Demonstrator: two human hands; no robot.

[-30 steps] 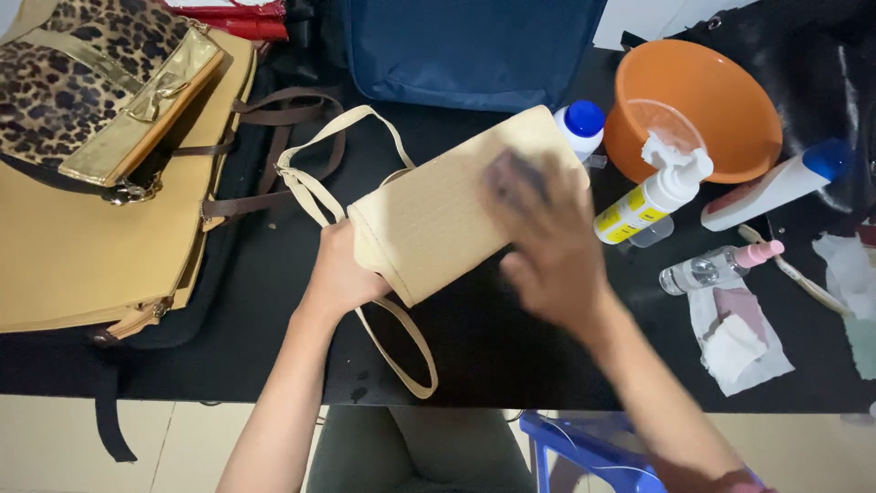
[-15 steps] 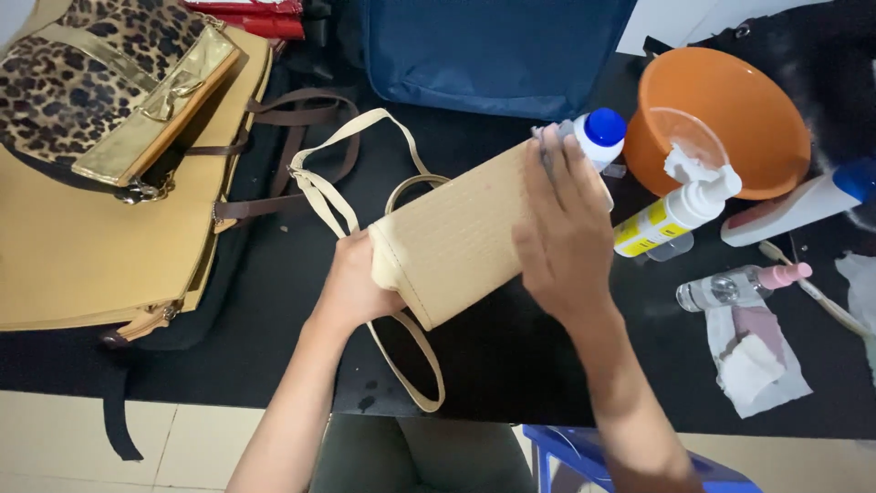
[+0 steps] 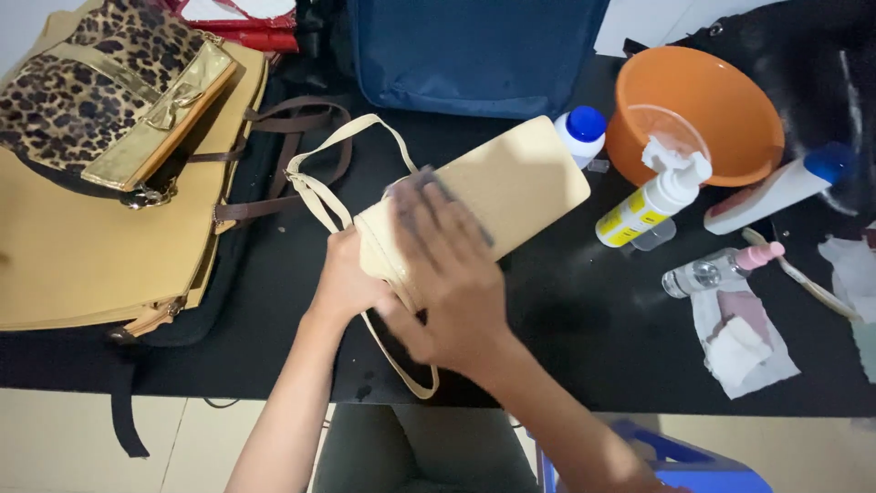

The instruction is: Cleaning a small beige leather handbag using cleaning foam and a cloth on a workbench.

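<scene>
A small beige handbag (image 3: 520, 187) lies tilted on the black table (image 3: 584, 319), its long strap (image 3: 401, 356) looping toward the near edge. My left hand (image 3: 342, 278) grips the bag's near left end. My right hand (image 3: 452, 283), blurred, lies flat on the bag's near half. It presses a grey cloth (image 3: 411, 190) under its fingers against the bag's face. The far half of the bag is uncovered.
Right of the bag stand a blue-capped bottle (image 3: 581, 132), an orange bowl (image 3: 730, 91), a white pump bottle (image 3: 648, 205), a pink-capped spray bottle (image 3: 716, 267) and tissues (image 3: 739, 342). A tan bag (image 3: 82, 256) under a leopard purse (image 3: 82, 91) fills the left; a blue bag (image 3: 474, 50) lies behind.
My right hand slid with the cloth from the bag's far end down to its near end. My left hand kept its grip on the bag.
</scene>
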